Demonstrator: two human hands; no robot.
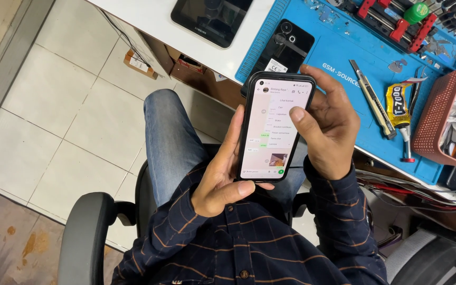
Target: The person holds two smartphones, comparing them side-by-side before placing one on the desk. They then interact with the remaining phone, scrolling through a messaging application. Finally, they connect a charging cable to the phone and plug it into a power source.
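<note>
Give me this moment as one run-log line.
left hand: holds lit smartphone | right hand: thumb on screen | behind: blue repair mat, glue tube

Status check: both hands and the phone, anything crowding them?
Left hand cradles lit phone from below. Right hand grips its far edge, thumb on screen. Second phone lies on blue mat just beyond, not touching.

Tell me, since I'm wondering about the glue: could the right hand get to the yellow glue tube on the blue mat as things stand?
Probably not at once: the right hand is gripping the lit phone with the left hand. The path to the glue tube itself looks open, with only a utility knife lying beside it.
</note>
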